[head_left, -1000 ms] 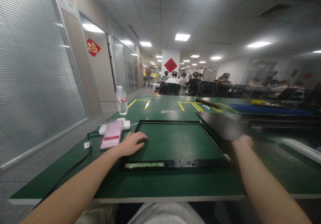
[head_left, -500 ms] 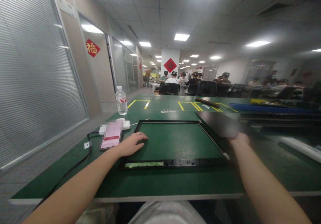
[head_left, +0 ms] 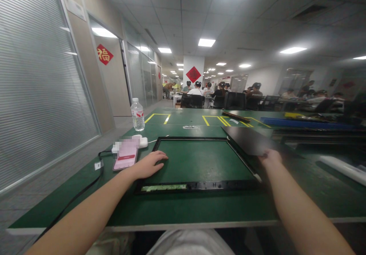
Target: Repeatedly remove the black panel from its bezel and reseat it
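A thin black rectangular frame [head_left: 197, 138] lies flat on the green tabletop before me, and the green surface shows through its middle. Along its near bar runs a green circuit strip [head_left: 163, 187]. My left hand [head_left: 153, 164] lies over the frame's left bar with its fingers stretched out. To the right of the frame, my right hand [head_left: 270, 160] has its fingers closed on the near edge of a flat dark panel [head_left: 244, 138]. This side of the picture is blurred, and I cannot tell whether the panel touches the table.
A phone [head_left: 126, 156] with white chargers [head_left: 140, 140] and a black cord [head_left: 85, 184] are on the left. Behind them stands a water bottle [head_left: 137, 114]. Dark strips, a blue bar [head_left: 297, 122] and a white roll [head_left: 343, 169] lie right. Several people sit at far tables.
Hardly anything differs. My right hand and the dark panel have shifted very slightly, and the view has moved a little. My left hand stays on the frame.
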Tool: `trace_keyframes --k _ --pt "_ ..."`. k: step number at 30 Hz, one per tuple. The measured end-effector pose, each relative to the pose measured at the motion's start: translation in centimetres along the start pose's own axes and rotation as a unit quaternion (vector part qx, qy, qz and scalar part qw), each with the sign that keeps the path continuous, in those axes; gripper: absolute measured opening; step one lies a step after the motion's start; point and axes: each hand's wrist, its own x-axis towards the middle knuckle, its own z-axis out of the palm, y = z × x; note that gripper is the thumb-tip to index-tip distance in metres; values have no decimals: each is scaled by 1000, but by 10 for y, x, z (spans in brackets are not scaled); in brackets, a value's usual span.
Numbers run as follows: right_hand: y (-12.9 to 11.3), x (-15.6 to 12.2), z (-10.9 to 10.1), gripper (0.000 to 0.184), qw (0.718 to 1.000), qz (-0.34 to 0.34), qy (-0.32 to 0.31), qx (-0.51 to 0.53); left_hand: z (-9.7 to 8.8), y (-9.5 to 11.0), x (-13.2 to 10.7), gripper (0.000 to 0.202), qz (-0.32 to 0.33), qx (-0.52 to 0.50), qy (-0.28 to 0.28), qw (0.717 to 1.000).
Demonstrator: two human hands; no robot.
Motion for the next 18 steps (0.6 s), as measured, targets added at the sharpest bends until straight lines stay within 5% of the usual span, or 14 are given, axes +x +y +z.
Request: trace_keyframes --k 10,18 --pt "0 5 -1 31 1000 10 -6 6 -2 6 -2 37 -6 43 -24 999" --pt "2 -3 1 16 995 16 -84 41 -3 9 -1 38 -4 44 -23 999"
